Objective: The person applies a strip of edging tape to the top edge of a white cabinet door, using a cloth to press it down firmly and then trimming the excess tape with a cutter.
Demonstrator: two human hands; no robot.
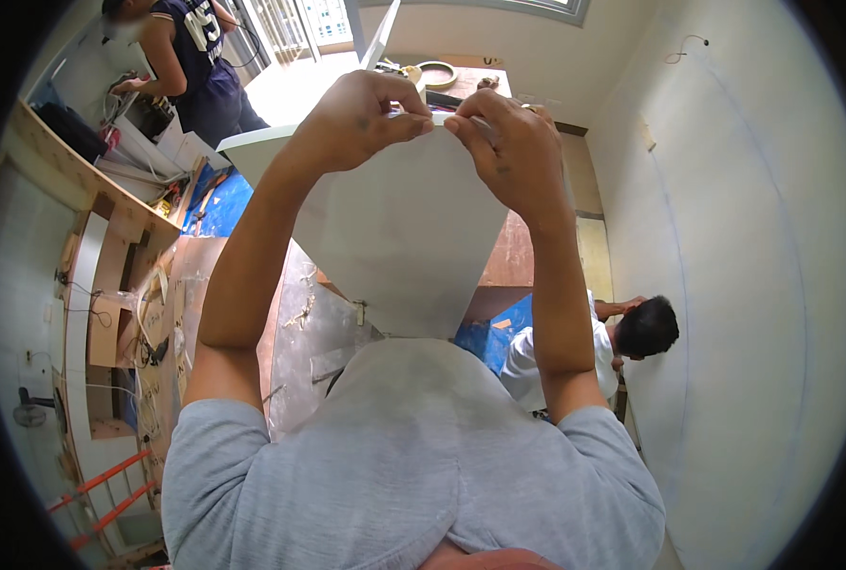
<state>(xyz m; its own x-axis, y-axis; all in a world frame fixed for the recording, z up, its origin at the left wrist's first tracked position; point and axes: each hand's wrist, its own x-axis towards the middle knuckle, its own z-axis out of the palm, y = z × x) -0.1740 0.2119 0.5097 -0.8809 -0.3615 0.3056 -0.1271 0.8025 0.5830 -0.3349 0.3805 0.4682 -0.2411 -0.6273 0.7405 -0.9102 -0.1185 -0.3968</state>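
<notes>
Both hands (pixel 432 119) pinch the white panel (pixel 394 237), apparently hanging lengthwise downward.

No packages, labels, signs or screens are showing clearly anywhere around the large white flat board (pixel 399 237); small clutter at the left is too blurred to tell.

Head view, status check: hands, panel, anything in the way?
Left hand and right hand both gripping top edge of flat white board panel. Panel held upright. Person in white shirt crouching lower right, apart.
</notes>
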